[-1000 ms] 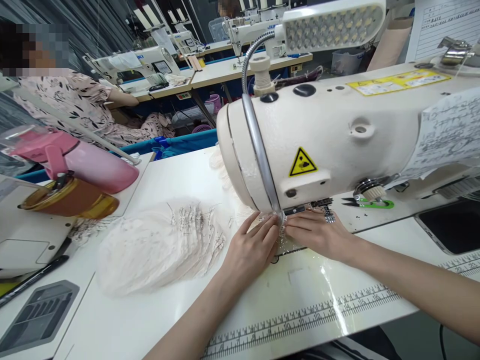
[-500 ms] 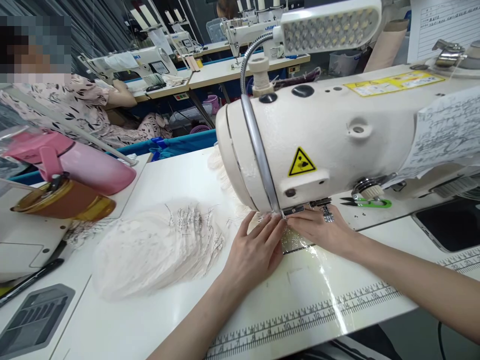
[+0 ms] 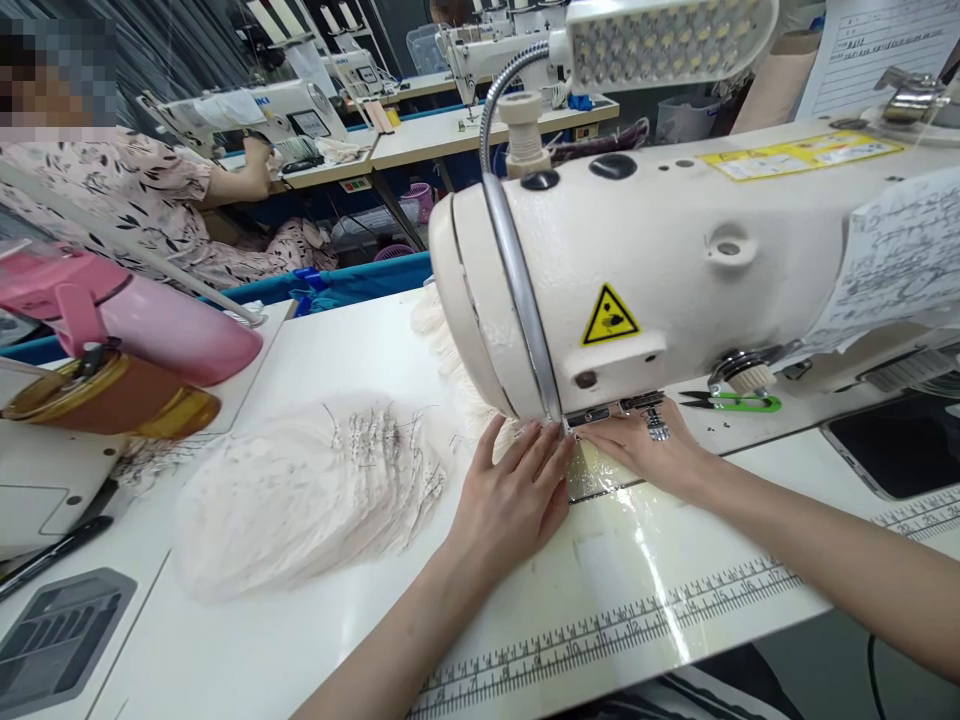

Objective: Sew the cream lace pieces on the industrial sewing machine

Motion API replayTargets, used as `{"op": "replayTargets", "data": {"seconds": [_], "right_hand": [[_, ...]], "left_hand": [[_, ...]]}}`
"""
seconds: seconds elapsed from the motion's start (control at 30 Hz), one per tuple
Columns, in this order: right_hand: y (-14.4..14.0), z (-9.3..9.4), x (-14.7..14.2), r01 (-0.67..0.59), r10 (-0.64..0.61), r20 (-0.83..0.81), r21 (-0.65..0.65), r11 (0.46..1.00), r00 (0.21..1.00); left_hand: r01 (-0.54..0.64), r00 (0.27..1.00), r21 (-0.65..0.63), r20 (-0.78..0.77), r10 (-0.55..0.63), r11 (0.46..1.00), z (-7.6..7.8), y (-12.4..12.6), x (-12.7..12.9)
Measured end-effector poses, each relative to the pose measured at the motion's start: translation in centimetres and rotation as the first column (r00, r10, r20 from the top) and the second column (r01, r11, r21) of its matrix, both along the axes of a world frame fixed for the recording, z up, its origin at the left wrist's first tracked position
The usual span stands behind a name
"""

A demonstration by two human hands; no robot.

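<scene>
My left hand (image 3: 510, 490) lies on the bed of a white sewing machine (image 3: 645, 250), fingers stretched and spread, their tips on cream gauzy fabric (image 3: 457, 375) beside the needle area. My right hand (image 3: 652, 450) rests just right of it, under the machine head. Its fingers are stretched out toward the left fingertips, partly covered by the metal attachment (image 3: 615, 412). The fabric under my fingertips is mostly hidden. A soft heap of pale sheer fabric (image 3: 292, 490) with dark thread ends lies left of my left hand.
Green-handled thread snips (image 3: 739, 402) and a dark phone (image 3: 900, 450) lie right of the machine. A pink bottle (image 3: 172, 320) and an amber cup (image 3: 127, 395) stand at left. A printed ruler (image 3: 600, 640) runs along the front edge. Another person (image 3: 150, 210) sits at a machine behind.
The view has shifted slightly. My fingers stay close to the needle area, with the right fingertips slightly changed in position. The other person's arm has moved up a little.
</scene>
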State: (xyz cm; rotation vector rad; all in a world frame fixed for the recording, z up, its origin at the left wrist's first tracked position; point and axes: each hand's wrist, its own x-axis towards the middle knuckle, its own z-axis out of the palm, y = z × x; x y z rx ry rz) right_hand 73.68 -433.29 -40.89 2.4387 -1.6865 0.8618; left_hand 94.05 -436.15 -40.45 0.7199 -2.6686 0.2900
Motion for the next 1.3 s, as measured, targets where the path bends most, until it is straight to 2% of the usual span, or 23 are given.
{"op": "replayTargets", "data": {"seconds": [0.17,0.3,0.5,0.63,0.77,0.9,1.0,1.07,1.13,1.23,1.3], "right_hand": [[-0.6,-0.4,-0.1,-0.004,0.004,0.062,-0.003,1.0,0.998],[-0.7,-0.5,-0.3,-0.025,0.025,0.005,-0.027,0.999,1.0],[-0.9,-0.7,-0.1,0.018,-0.019,-0.013,-0.056,0.998,1.0],[-0.2,-0.1,-0.2,0.049,-0.052,-0.062,-0.047,0.998,0.997],[0.7,0.2,-0.3,-0.001,-0.003,-0.14,-0.029,1.0,0.99],[0.5,-0.8,-0.1,-0.026,0.012,-0.119,-0.12,0.992,0.993],[0.4,-1.8,0.1,-0.03,0.015,-0.098,-0.15,0.988,0.995],[0.5,-2.2,0.2,-0.014,0.004,-0.086,-0.118,0.993,0.996],[0.7,-2.3,0.3,0.018,-0.021,-0.075,-0.034,0.999,0.997],[0.9,-2.0,0.3,0.041,-0.034,-0.067,0.106,0.993,0.997],[1.0,-1.7,0.3,0.031,-0.023,-0.06,0.148,0.988,0.998]], "left_hand": [[-0.016,1.0,-0.008,0.017,0.016,1.0,0.0,-0.1,-0.1],[-0.032,0.999,0.001,0.022,0.032,0.999,0.1,-0.1,-0.2],[-0.047,0.998,0.007,0.042,0.047,0.999,0.1,-0.1,-0.3],[0.003,0.999,-0.04,0.032,-0.001,0.999,-0.1,-0.2,-0.2],[0.025,0.999,-0.042,0.021,-0.024,0.999,-0.1,-0.3,-0.1],[-0.067,0.997,0.001,0.043,0.066,0.998,0.0,-0.3,-0.1],[-0.09,0.994,0.033,0.065,0.088,0.995,0.1,-0.3,-0.2],[-0.089,0.994,0.027,0.068,0.087,0.996,0.1,-0.3,-0.2],[-0.093,0.993,0.013,0.07,0.092,0.996,0.1,-0.2,-0.2],[-0.104,0.992,0.003,0.074,0.103,0.995,0.0,-0.2,-0.2],[-0.107,0.992,0.001,0.073,0.107,0.994,0.0,-0.2,-0.2]]}}
